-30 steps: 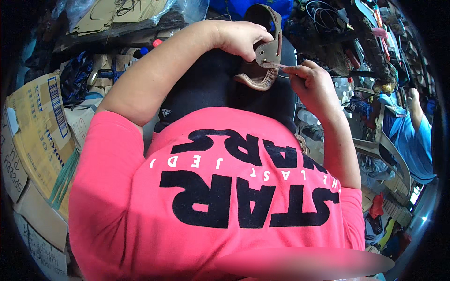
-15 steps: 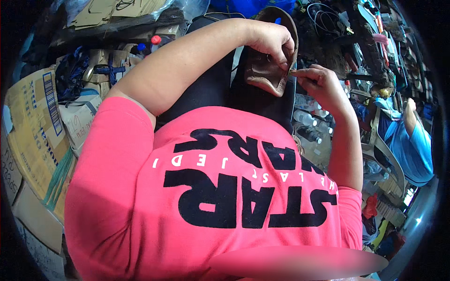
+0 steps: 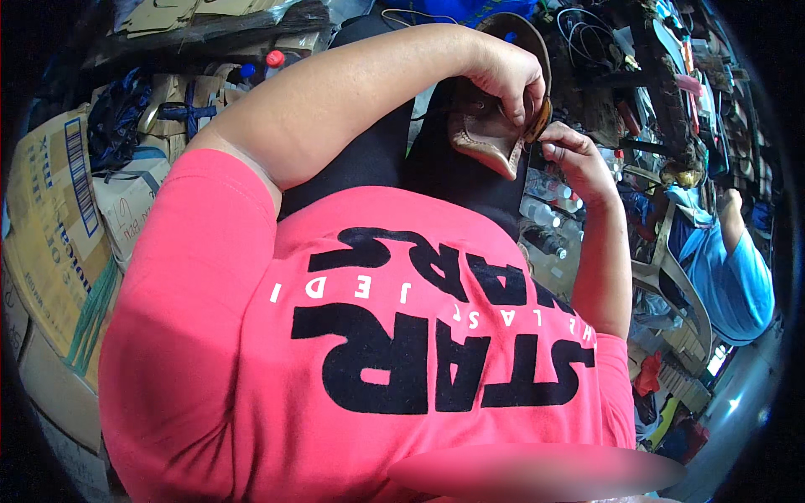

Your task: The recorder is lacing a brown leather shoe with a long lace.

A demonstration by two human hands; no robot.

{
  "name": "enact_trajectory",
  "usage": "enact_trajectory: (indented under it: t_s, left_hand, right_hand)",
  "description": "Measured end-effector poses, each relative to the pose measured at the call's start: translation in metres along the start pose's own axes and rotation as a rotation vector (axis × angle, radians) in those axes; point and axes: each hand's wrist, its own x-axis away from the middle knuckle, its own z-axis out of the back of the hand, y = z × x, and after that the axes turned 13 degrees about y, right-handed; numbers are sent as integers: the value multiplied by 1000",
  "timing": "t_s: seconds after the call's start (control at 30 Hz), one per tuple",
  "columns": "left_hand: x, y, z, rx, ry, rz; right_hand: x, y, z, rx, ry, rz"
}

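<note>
A brown leather shoe (image 3: pixel 482 130) rests tilted on my dark-trousered thigh, its opening edge toward me and its sole along the right side. Reaching over from the left, my left hand (image 3: pixel 510 77) has its fingers closed on the shoe near the sole's edge. Just right of that edge is my right hand (image 3: pixel 577 161), with thumb and forefinger pinched together beside the shoe. Whatever lies in that pinch is too small to make out. My left fingers partly cover the shoe's upper.
Cardboard boxes (image 3: pixel 63 201) stand at the left. Several plastic bottles (image 3: pixel 541 211) lie right of my legs. A red-capped bottle (image 3: pixel 275 60) is at the back left. Another person in a blue garment (image 3: pixel 729 281) is at the far right, near crowded shelves and clutter.
The shoe and both hands have shifted slightly right in the picture. The shoe has turned a little, and an orange-brown part of its sole edge now shows between my hands.
</note>
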Motion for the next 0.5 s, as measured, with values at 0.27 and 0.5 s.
enact_trajectory:
  t_s: [0.27,0.5]
  left_hand:
    - [4,1,-5,-34,61,4]
    - [44,-42,7,-392,727,-212]
  right_hand:
    - [-2,6,-14,-115,97,8]
    - [0,-27,-61,321,293,242]
